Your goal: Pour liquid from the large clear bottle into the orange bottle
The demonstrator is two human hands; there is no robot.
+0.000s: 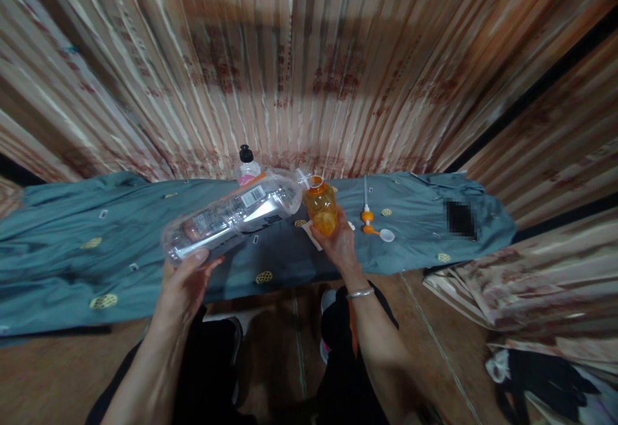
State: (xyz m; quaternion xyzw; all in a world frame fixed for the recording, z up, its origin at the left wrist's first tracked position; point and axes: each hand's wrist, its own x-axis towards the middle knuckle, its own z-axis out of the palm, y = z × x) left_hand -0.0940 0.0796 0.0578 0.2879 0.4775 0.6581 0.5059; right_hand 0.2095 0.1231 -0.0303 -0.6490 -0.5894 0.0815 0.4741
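My left hand (186,283) is closed around the lower end of a large clear plastic bottle (236,212) with a printed label. The bottle is tilted, its neck pointing right and meeting the mouth of a small orange see-through bottle (321,206). That orange bottle is held by my right hand (338,241), fingers wrapped round its lower part; some liquid seems to be at its bottom. An orange pump top (367,217) with a pale tube lies to the right of my right hand, beside a small white round piece (387,236).
A green patterned cloth (120,238) covers the long narrow surface. Behind the large bottle stands a clear and pink bottle with a black cap (246,154). A blurred-out dark object (461,219) lies at the right. Striped curtains (299,77) hang behind.
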